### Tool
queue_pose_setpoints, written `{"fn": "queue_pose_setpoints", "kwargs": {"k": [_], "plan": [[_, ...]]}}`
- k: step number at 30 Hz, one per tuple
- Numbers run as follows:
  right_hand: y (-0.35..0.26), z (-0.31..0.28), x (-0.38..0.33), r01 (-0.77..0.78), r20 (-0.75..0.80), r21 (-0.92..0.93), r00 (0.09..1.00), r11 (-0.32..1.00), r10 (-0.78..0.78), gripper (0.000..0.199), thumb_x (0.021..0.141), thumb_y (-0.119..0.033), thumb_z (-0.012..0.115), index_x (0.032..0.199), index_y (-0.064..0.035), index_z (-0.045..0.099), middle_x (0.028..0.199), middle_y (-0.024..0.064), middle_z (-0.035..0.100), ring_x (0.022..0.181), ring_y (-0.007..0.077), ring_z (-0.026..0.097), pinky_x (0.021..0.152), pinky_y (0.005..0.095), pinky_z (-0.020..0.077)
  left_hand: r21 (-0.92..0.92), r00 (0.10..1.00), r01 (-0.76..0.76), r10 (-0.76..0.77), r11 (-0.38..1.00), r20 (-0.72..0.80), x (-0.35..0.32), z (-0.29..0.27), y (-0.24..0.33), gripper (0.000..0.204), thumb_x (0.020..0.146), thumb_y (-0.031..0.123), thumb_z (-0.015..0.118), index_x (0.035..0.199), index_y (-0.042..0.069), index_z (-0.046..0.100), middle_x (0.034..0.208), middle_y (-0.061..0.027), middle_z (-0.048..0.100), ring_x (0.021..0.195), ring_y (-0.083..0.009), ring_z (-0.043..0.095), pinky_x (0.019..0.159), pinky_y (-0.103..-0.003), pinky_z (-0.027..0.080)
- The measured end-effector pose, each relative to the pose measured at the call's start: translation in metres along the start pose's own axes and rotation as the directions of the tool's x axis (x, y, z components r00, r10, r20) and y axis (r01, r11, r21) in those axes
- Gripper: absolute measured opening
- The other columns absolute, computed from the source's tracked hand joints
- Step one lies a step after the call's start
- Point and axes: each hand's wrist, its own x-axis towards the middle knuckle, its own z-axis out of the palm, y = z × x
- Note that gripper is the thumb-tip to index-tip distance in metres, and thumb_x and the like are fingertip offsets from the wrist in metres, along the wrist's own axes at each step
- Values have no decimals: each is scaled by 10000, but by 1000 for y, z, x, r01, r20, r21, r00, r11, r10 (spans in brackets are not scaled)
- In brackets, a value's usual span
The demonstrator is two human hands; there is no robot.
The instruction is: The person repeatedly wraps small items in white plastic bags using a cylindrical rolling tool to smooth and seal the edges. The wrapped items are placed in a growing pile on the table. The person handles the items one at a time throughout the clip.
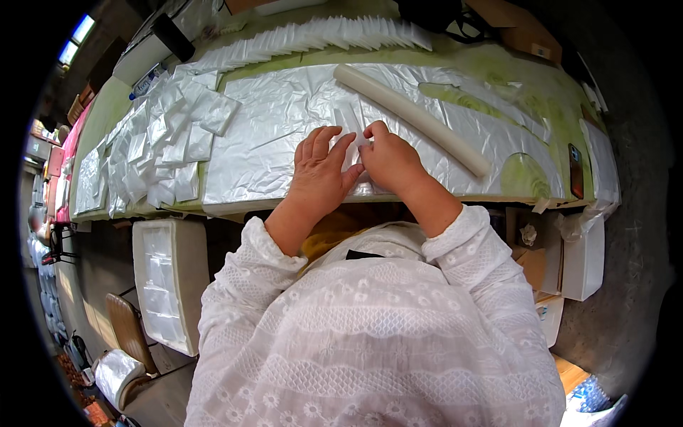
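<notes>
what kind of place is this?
Probably a small packing or hand-assembly workshop. Both hands press a small clear bag on a plastic-covered table. Folded bags are piled to the left, a row of them runs along the far edge, and a white box stands below.

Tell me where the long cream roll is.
In the head view, the long cream roll lies diagonally on the silvery sheet, right of and beyond the right hand.
</notes>
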Motion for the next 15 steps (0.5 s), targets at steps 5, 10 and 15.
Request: {"fn": "queue_pose_setpoints", "kwargs": {"k": [5, 10, 15], "plan": [[3, 3, -7, 2, -30, 27, 1000, 1000, -1, 365, 952, -262, 615, 1239, -51, 536, 952, 177, 726, 926, 375, 706, 817, 469, 545, 19, 974, -13, 8, 1000, 226, 7, 0, -2, 727, 932, 547, 643, 1526, 159, 486, 1658, -165, 313, 1560, -396, 212, 1216, -662, 161], [12, -6, -57, 21, 83, 159, 996, 987, -34, 334, 921, -198, 655, 1200, -42, 557, 881, 134, 688, 816, 325, 679, 782, 422, 545, 21, 958, -41, 34, 999, 286, -12, -18, 16, 721, 887, 518, 714, 1520, 247, 501, 1649, -182, 321, 1550, -417, 229, 1215, -672, 151], [32, -9, -101, 176, -34, 275, 984, 945, -174, 209, 895, -113, 680, 1079, -25, 634, 972, 132, 680, 865, 300, 656, 802, 396, 544, 30, 948, -98, 84, 995, 307, -35, -24, 21, 767, 787, 257, 814, 1494, 330, 524, 1634, -150, 356, 1531, -417, 270, 1213, -667, 181]]}}
